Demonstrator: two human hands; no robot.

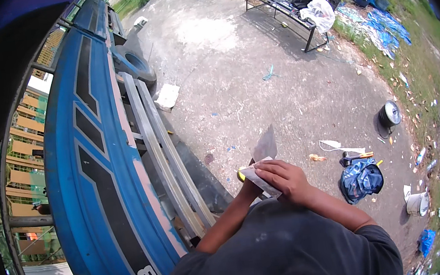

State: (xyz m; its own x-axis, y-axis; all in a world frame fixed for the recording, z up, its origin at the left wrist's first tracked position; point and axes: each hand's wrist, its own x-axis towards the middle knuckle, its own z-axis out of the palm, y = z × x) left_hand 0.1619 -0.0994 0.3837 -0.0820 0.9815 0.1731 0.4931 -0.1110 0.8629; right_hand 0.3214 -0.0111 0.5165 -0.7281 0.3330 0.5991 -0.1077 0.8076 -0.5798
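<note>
We've a thin grey sheet [262,178] up over the concrete slab [282,105], nearer its L edge than its R. Our R hand [291,181] has its fingers [274,169] bent closed over the sheet; L hand [249,191] is mostly hidden under it, so can't tell its grip.

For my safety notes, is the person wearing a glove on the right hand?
No, the right hand is bare where it touches the flat grey piece.

An outdoor work yard: sunlit concrete ground [281,99] edged by littered grass [430,84], with a patchily painted blue vehicle side [123,166], a tyre [149,73], metal bars [154,145] and a white bucket [415,205].
</note>
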